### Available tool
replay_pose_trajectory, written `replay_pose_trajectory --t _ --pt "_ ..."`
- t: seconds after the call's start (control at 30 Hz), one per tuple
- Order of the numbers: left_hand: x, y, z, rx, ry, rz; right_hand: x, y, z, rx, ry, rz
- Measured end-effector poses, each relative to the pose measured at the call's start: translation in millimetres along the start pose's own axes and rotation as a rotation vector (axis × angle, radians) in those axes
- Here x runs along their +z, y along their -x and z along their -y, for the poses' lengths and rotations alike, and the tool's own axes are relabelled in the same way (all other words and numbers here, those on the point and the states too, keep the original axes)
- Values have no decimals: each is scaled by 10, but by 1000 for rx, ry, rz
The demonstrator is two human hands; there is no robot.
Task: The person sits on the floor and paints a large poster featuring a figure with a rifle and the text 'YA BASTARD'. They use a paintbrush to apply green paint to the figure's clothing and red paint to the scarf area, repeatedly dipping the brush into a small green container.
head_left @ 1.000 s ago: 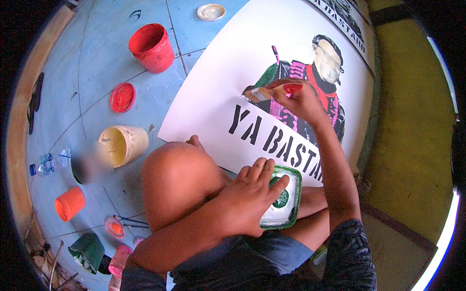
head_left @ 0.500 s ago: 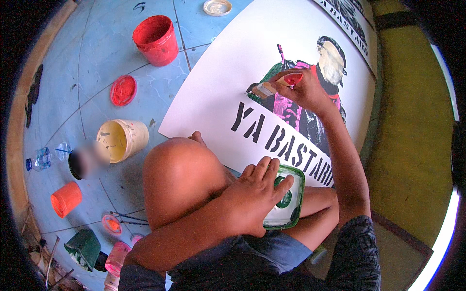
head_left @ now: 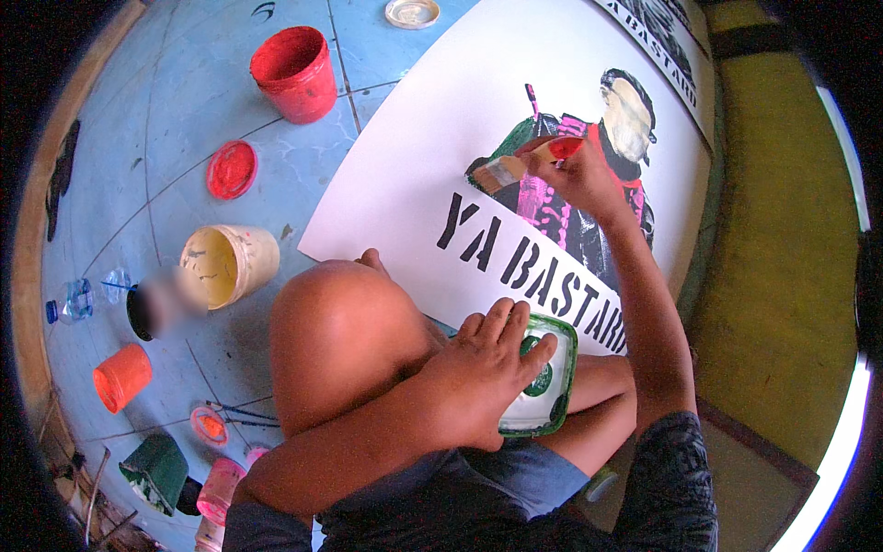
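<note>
My right hand (head_left: 579, 170) grips a flat paintbrush (head_left: 504, 173) with a pale handle marked red, its bristles at the dark green patch on the left of a painted figure. The figure, in black, pink, red and cream, is on a large white sheet (head_left: 386, 202) above black stencilled lettering. My left hand (head_left: 469, 386) holds a square green-rimmed container or lid (head_left: 545, 405) with white and green paint in it, above my crossed legs.
On the blue tiles (head_left: 184, 101) at left are a red bucket (head_left: 294, 87), red lid (head_left: 230, 170), cream bucket (head_left: 244, 262), orange tub (head_left: 122, 377), plastic bottle (head_left: 69, 304), green container (head_left: 156, 469) and thin brushes (head_left: 244, 414). Another printed sheet (head_left: 658, 41) lies at upper right.
Compared with a second ago, my right hand and the brush sit slightly higher in the view, still at the green patch. My left hand keeps its hold. The whole view has shifted slightly.
</note>
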State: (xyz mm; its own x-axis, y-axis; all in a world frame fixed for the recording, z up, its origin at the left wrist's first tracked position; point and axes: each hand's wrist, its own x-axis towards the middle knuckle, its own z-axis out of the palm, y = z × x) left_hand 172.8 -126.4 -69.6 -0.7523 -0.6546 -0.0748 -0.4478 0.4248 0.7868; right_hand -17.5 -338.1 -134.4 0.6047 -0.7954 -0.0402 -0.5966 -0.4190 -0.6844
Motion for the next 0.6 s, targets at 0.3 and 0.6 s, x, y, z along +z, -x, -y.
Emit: replay_pose_trajectory --t 0.3,0.6 --pt "-18 11 2 2 6 7 -149 -31 -51 157 94 -30" --pt "-40 20 -5 -2 -17 18 -22 -82 174 -22 23 46"
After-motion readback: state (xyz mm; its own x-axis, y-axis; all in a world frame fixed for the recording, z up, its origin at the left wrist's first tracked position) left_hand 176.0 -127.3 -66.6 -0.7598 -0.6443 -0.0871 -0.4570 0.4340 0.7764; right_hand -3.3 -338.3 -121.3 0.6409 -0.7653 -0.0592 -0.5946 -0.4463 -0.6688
